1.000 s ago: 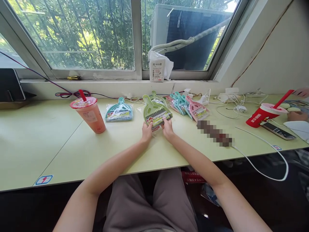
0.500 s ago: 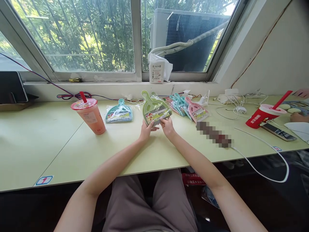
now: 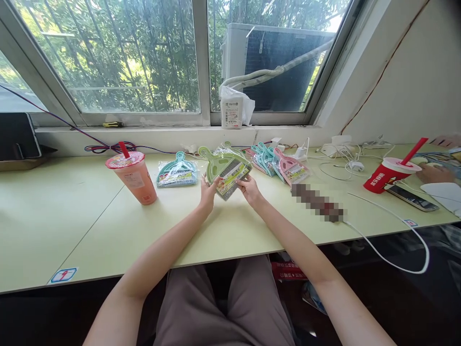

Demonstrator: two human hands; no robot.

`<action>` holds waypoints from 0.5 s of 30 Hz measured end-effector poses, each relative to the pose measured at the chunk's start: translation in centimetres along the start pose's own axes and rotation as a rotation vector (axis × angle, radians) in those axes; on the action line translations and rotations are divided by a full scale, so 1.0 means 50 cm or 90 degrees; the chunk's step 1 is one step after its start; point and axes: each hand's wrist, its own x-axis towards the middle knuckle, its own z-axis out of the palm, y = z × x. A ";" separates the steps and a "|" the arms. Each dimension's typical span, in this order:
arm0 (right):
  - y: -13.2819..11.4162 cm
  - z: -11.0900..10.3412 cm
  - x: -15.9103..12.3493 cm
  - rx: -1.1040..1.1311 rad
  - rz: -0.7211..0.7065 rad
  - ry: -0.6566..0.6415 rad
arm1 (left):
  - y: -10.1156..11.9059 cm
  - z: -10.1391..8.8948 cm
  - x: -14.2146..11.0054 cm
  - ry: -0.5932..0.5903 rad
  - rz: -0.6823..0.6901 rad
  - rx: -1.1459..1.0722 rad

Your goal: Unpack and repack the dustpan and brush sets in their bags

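Green dustpan (image 3: 232,175) (1 pc) has tipped, handle further L vs 0.5 s ago; L grip (image 3: 208,191) + R grip (image 3: 251,191) both clamped on it, over tabletop (image 3: 223,235). Behind: 1 green pan (image 3: 227,144). L: 1 teal pan (image 3: 178,170). R: teal/pink cluster (image 3: 275,162), no. unclear. Cups: 2, pink cup (image 3: 135,181) + red cup (image 3: 389,174).

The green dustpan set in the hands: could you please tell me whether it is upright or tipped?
Tipped: the green dustpan set slants between the left hand and right hand, its handle toward the picture's upper left.
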 end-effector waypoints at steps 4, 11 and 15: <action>0.002 0.004 -0.003 -0.015 0.011 -0.033 | 0.000 -0.004 -0.005 0.063 0.047 0.024; -0.011 -0.002 0.003 0.010 -0.047 -0.002 | -0.012 0.021 -0.031 -0.037 -0.099 0.044; -0.011 -0.002 0.003 0.008 -0.042 0.001 | -0.011 0.020 -0.031 -0.032 -0.113 0.030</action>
